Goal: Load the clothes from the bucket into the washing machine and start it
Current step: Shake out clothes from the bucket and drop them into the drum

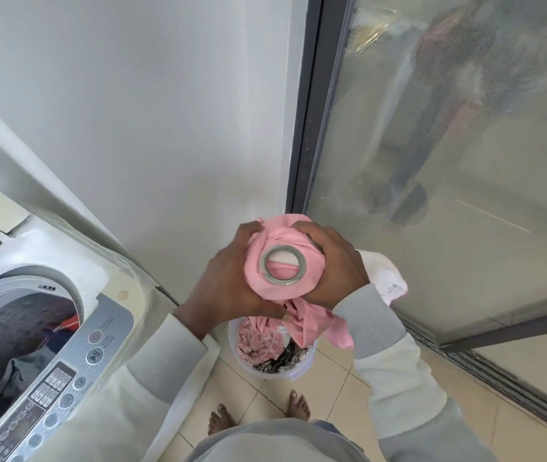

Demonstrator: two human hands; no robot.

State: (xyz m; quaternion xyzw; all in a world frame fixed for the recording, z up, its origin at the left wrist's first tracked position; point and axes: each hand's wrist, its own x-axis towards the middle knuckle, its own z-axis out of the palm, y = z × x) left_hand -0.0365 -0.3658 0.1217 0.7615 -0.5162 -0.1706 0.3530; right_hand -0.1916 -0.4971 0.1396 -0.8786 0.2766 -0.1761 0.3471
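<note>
Head view: both hands are bunching a pink cloth (265, 290) over the bucket (279, 375), mid-load.
L hand (228, 281) & R hand (329, 268) are curling round opposite sides of the cloth, fingers wrapped and gripping. Prob. they're balling it up so it's going into the drum w/o trailing. Its metal eyelet (302, 266) is facing up between them, and the tail is hanging into the bucket. A white piece (382, 271) is sticking out past the R wrist; can't tell if it's the same item. Bucket is sitting on the floor just right of the washing machine (105, 328), w/ more clothes (258, 345) lying inside. Machine top is standing open and the drum is holding some garments (12, 371). Start/pause button (94, 356) is untouched, so I'm judging loading approx. half done.
</note>
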